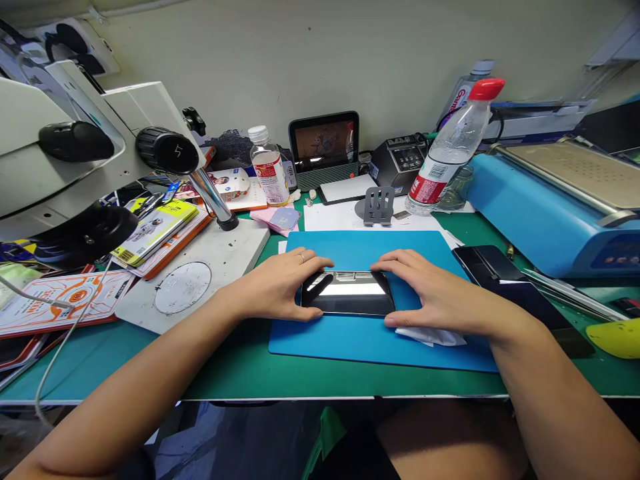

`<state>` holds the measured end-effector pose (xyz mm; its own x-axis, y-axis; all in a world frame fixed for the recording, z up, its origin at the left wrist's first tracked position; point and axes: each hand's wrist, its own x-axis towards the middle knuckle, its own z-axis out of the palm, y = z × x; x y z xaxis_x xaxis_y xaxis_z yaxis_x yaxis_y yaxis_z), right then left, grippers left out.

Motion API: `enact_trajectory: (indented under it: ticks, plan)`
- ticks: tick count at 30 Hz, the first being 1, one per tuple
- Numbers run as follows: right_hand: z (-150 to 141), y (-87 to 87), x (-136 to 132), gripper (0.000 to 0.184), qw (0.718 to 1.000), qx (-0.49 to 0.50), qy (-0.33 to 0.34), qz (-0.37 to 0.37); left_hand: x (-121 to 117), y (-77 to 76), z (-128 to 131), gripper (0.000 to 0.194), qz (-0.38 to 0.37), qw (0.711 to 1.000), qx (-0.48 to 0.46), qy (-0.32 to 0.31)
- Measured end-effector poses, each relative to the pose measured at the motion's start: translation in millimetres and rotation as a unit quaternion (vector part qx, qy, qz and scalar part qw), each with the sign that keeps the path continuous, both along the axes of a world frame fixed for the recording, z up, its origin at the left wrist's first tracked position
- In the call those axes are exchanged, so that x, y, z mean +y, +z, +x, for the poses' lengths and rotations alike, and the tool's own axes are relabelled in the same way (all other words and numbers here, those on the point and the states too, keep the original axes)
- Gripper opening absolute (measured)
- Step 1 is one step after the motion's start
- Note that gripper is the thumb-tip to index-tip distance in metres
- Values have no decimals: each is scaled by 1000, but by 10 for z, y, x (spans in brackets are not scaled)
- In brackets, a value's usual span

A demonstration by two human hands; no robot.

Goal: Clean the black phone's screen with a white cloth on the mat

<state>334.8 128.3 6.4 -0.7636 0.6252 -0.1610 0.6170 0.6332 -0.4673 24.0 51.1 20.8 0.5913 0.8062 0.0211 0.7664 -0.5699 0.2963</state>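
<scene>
A glossy black smartphone (345, 303) lies lengthwise from left to right over the blue mat (330, 341), a bright strip reflected in its face. My left hand (286, 283) grips its left end, thumb on the near edge and fingers at the far edge. At the opposite end my right hand (430, 290) holds it the same way between thumb and fingers. A crumpled white tissue (435, 337) shows partly from under my right hand. I cannot tell whether the phone touches the mat or is slightly raised.
A white microscope (170, 153) stands on the left, its base (225, 257) beside my left arm. Behind the mat are a small grey phone stand (379, 205) and a red-capped bottle (447, 153). On the right are a dark flat panel (490, 263) and a blue machine (535, 220).
</scene>
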Motion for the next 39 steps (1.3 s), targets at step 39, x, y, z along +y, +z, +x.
enact_trajectory:
  ticks: [39]
  plan:
    - [-14, 19, 33, 95, 995, 98, 5, -17, 97, 98, -207, 69, -168, 983, 3, 73]
